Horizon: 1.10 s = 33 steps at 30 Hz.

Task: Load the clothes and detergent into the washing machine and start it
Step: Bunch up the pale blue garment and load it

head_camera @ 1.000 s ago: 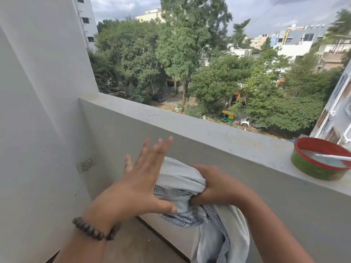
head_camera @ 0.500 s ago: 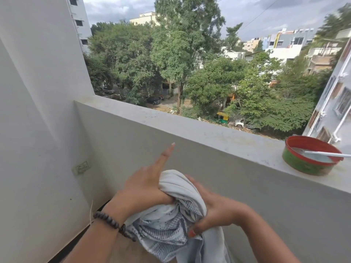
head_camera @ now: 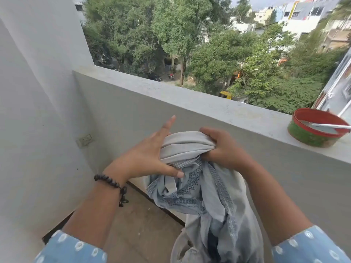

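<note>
Out on the balcony by the parapet, no washing machine in sight. Grey garment bunched at chest height, tail dangling. Right hand clenched on the bundle, left hand thumb-pinching, forefinger straight. Best to gather the tail before carrying.

Balcony corner, daylight, overcast sky. White wall on left with a wall socket low down. Grey parapet wall runs diagonally; a red-rimmed green bowl with a spoon sits on its ledge, far right. Brown floor below. Beyond: trees, buildings.
</note>
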Available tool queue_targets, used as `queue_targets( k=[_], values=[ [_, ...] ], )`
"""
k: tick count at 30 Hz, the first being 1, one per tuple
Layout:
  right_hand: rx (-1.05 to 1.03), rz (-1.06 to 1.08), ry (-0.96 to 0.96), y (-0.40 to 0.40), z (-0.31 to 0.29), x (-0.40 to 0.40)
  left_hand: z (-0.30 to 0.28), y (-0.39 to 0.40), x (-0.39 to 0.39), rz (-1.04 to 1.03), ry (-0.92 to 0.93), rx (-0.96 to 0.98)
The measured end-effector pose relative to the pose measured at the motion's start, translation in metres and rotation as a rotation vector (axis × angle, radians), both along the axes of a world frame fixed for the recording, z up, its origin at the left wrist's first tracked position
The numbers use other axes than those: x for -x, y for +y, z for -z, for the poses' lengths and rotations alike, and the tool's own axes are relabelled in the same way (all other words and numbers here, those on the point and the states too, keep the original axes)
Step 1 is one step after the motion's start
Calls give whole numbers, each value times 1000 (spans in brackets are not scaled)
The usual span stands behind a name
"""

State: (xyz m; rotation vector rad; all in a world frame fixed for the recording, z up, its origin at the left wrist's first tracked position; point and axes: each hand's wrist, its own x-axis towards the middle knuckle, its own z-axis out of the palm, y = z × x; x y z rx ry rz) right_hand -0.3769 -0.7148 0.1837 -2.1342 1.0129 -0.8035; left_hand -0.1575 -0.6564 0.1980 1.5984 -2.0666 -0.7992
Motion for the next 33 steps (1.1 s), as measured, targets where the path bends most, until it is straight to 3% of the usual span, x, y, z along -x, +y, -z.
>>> queue_targets(
  k=[4,6,11,17,21,27,30,33],
  values=[
    [179,-112,182,3,-25,-25,4,-7,26,-19,-44,141],
    [185,-126,154,4,-31,-29,10,-11,29,-113,36,238],
    [-91,-159,-78,0,-23,-6,17,-15,6,-242,564,256],
    [-447,-205,-71,9,34,14,10,-24,-17,-390,1176,252],
    [-497,-218,-71,19,64,0,5,-30,-16,-351,1470,239],
    [-551,-156,-245,28,76,-42,1,-28,9,-223,1850,-4],
    [-522,-33,-375,30,84,-53,-1,-23,14,-168,1962,-25],
    [-525,3,-434,26,85,-53,1,-18,11,-265,1875,49]
  ],
)
